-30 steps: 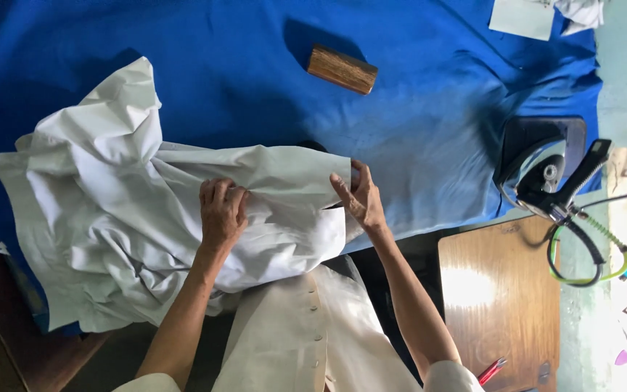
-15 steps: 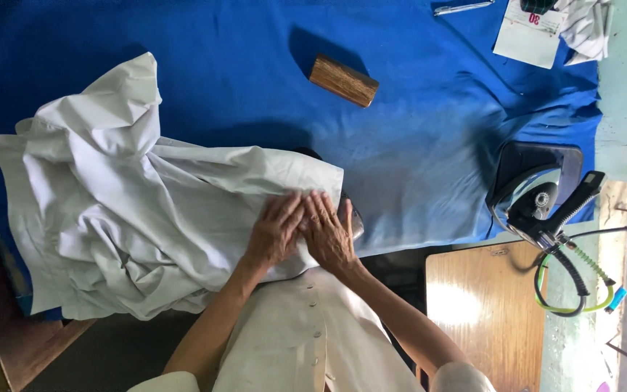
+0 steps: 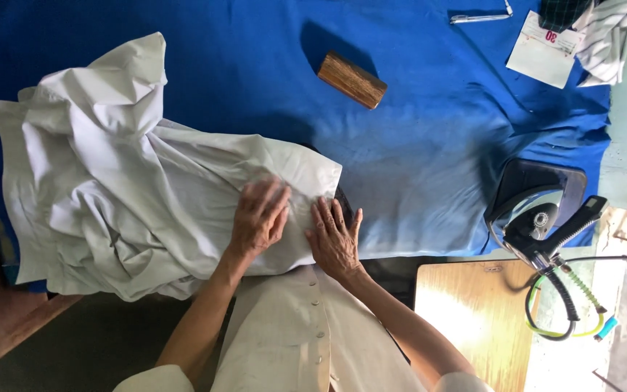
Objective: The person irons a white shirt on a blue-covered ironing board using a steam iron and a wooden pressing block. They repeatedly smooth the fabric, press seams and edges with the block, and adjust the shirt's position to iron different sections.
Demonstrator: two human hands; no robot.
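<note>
A crumpled white garment [image 3: 125, 189] lies on the blue cloth [image 3: 415, 145] that covers the table. My left hand [image 3: 259, 218] rests flat on the garment's near right end, fingers spread. Beside it my right hand [image 3: 335, 239] lies palm down at the garment's right edge, fingers apart, partly on a dark object that shows under the fabric. Neither hand grips anything.
A wooden block [image 3: 352, 80] lies on the cloth beyond the hands. A black clothes iron [image 3: 538, 218] with a cord stands at the right edge. A pen [image 3: 480, 16], a paper slip [image 3: 546, 49] and striped fabric [image 3: 607, 36] are at the far right corner. A wooden stool [image 3: 466, 319] stands below.
Both hands went from pinching and lifting the garment's edge to lying flat on it. Since half a second ago they have spread slightly apart.
</note>
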